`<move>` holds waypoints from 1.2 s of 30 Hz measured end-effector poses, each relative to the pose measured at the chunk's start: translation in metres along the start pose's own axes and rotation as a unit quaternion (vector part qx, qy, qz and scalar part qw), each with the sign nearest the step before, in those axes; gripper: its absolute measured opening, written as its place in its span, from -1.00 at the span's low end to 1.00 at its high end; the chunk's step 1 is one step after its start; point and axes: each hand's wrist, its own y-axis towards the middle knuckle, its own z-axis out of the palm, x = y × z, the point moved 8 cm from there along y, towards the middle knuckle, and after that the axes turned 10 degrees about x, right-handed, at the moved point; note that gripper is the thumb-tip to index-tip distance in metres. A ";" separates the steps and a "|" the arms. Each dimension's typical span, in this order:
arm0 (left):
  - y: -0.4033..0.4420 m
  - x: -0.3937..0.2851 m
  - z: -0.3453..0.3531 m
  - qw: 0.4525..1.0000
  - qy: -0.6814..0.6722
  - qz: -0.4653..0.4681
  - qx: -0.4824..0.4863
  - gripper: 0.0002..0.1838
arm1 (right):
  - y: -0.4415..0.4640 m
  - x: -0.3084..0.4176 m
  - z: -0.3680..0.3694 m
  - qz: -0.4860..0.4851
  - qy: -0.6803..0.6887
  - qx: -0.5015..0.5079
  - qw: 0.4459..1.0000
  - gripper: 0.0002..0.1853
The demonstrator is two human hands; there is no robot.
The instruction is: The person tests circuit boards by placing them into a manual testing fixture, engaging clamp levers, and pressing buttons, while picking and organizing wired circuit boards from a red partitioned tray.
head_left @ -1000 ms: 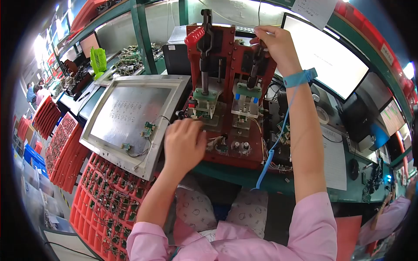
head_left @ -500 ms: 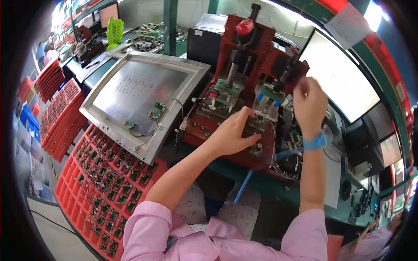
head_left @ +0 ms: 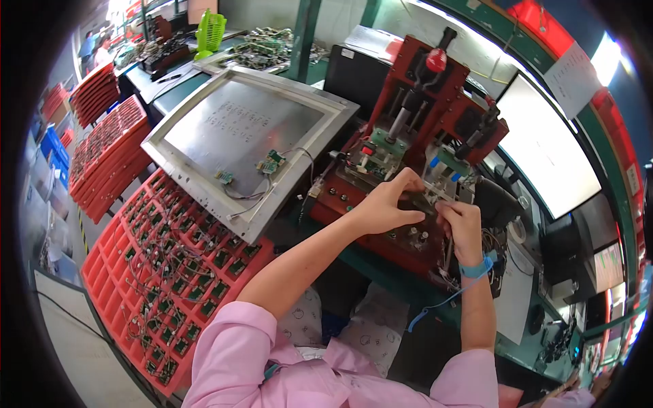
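Observation:
My left hand (head_left: 388,206) is at the front of the right-hand station of a red test fixture (head_left: 403,243). Its thumb and index finger are spread, with the fixture's clear plate beyond them; the other fingers are hidden. Close by on the right, my right hand (head_left: 464,230) has its fingers drawn together at the same plate; whatever they pinch is hidden. A blue wrist strap (head_left: 477,267) circles my right wrist, its cord hanging down. Above the hands is a press head with blue posts (head_left: 445,166). The left station, with a red-handled toggle clamp (head_left: 436,61), holds a green board (head_left: 389,142).
Left of the fixture lies a metal-framed panel (head_left: 204,146) with small wired circuit boards (head_left: 271,162) on it. A red compartment tray (head_left: 102,262) holds several boards and cables. Stacked red trays (head_left: 109,163) stand farther left. A lit monitor (head_left: 551,149) is at right.
My right hand has come down from beside the right clamp to the plate near my left hand. My left hand keeps its place at the fixture. The view has shifted.

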 end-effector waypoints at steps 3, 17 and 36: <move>-0.003 0.006 -0.005 0.997 -0.028 -0.051 -0.040 -0.65 | -0.020 0.021 0.015 -0.033 -0.049 0.032 0.998 -0.85; -0.118 -0.028 -0.187 0.919 -0.096 -0.053 -0.379 -0.82 | -0.072 0.125 0.015 -0.374 -0.254 -0.087 0.888 -0.68; -0.218 0.005 -0.267 0.791 0.423 -0.400 -0.188 -0.68 | 0.079 0.151 -0.081 -0.298 -0.096 -0.085 0.946 -0.60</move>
